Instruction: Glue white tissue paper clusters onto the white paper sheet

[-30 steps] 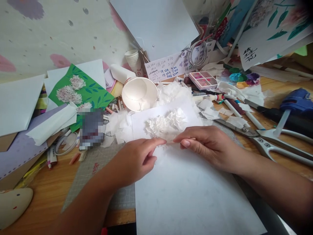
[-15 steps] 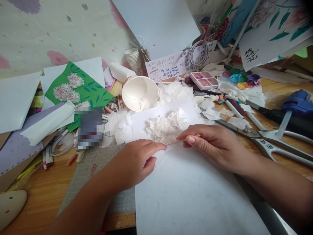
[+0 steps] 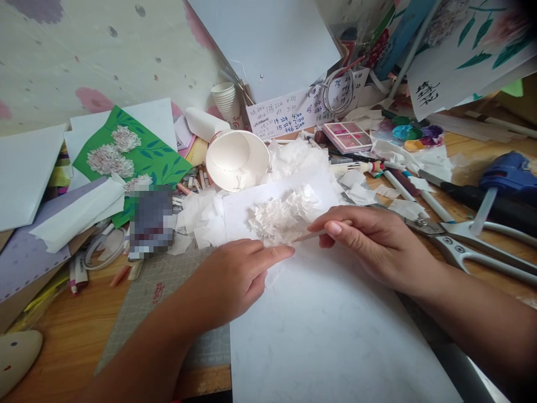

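Note:
My right hand (image 3: 361,240) pinches a thin wooden stick (image 3: 312,235) between thumb and fingers, its tip pointing left and down. Facing it, my left hand (image 3: 239,274) rests on the white paper sheet (image 3: 319,330), index finger stretched toward the stick's tip, the other fingers bent. A small thin scrap of white tissue (image 3: 274,275) shows beside its thumb. Just beyond both fingertips, ruffled white paper petals (image 3: 281,215) are bunched in clusters on the sheet. Whether the stick's tip touches the tissue or the sheet, I cannot tell.
A white paper tub (image 3: 239,159) lies tipped behind the petals, with loose tissue pieces (image 3: 300,159) around it. Metal scissors (image 3: 457,240) and a blue glue gun (image 3: 505,173) lie at right. A green flower picture (image 3: 155,140) leans at left. A grey cutting mat (image 3: 142,291) lies below.
My left index fingertip has shifted slightly right. My right hand has moved a little right and up, and more of the stick shows. The whole view has shifted slightly.

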{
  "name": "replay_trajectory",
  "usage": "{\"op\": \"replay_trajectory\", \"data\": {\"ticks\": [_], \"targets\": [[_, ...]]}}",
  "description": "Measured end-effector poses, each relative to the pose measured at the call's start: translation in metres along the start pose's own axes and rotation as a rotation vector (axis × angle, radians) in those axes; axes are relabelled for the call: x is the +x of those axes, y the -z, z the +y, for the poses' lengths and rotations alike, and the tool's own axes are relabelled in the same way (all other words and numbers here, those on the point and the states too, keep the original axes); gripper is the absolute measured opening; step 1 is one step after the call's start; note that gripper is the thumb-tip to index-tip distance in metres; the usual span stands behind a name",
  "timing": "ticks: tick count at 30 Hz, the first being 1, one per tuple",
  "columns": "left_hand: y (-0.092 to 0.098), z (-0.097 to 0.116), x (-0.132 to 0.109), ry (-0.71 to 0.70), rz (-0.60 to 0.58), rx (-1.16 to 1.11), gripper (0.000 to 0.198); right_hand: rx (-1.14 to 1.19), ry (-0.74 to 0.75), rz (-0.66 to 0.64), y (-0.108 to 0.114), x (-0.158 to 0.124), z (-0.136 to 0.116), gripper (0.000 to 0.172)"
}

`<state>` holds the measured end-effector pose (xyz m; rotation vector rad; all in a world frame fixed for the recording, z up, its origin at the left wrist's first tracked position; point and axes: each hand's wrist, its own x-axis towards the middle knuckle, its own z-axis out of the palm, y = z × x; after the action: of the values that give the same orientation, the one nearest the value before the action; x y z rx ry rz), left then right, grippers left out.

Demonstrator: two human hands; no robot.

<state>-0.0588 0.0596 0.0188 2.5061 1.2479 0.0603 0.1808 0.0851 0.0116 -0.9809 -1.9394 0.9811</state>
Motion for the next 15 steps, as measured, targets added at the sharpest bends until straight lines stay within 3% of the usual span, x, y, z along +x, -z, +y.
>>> {"op": "replay_trajectory", "data": {"ticks": [8,15], "targets": [[-0.0020,-0.0026,-0.0026,-0.013,-0.025,0.003,0.053,-0.056,0.031,-0.093,-0.0010,0.0007,-0.0012,0.024],[0.0003,-0.0025,-0.0019,-0.011,-0.030,-0.056,0.044,-0.115,0.002,-0.053,-0.0019,0.0033,0.0019,0.024]]}}
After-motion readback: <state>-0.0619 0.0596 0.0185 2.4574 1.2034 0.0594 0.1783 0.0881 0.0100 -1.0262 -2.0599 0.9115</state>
